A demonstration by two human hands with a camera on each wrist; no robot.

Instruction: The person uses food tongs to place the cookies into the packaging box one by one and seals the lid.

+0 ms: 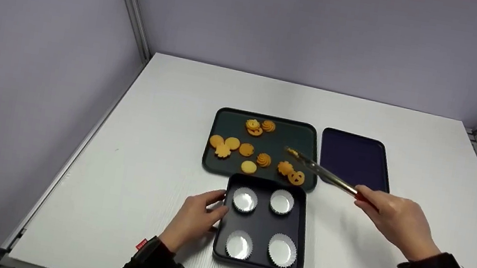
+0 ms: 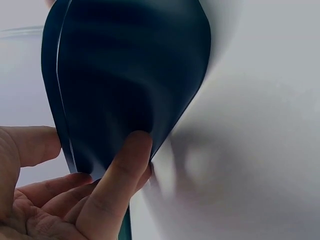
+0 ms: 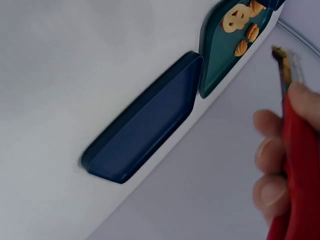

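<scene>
My left hand (image 1: 195, 217) rests on the left side of a dark square baking pan (image 1: 262, 225), its fingers and thumb touching the side wall and rim. In the left wrist view the pan's dark wall (image 2: 125, 75) fills the middle, fingertips against it. Four-cornered in layout, several white paper cups (image 1: 245, 200) stand inside the pan. My right hand (image 1: 400, 219) grips red-handled tongs (image 1: 331, 176), raised over the right part of a green tray (image 1: 299, 136). Something yellowish-brown shows at the tongs' tip; whether it is a cookie I cannot tell. Several cookies (image 1: 246, 149) lie on the green tray.
To the right of the green tray lies a dark blue tray (image 1: 353, 158), with nothing seen on it. The white table (image 1: 148, 139) is bounded by grey panels (image 1: 306, 30) at the back and sides.
</scene>
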